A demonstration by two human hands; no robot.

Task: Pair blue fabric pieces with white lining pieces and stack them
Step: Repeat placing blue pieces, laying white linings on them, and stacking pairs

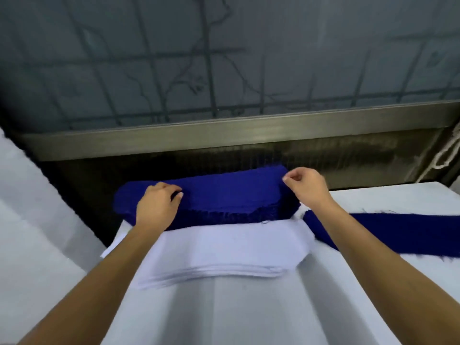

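The blue stack (224,192) lies at centre frame, its near edge frayed and butting against the white stack (224,247) just below it. The left hand (156,205) sits on the stack's left part, fingers curled and thumb drawn in to nip the top layer. The right hand (306,186) has its fingers bent tight at the upper right corner, apparently pinching the cloth edge there.

The step looks like peeling off one blue piece. To do it well, each pinch should take the top layer only, checked at the corner. The piece should then lift evenly from both ends so the frayed edge does not drag its neighbours.

The stack's far edge lies at the table's (249,307) back edge, with a dark gap and a rail (224,135) beyond. Pulling toward the bottom of the frame is safer. A blue strip (398,232) fills the right side, and bare table shows at lower centre.
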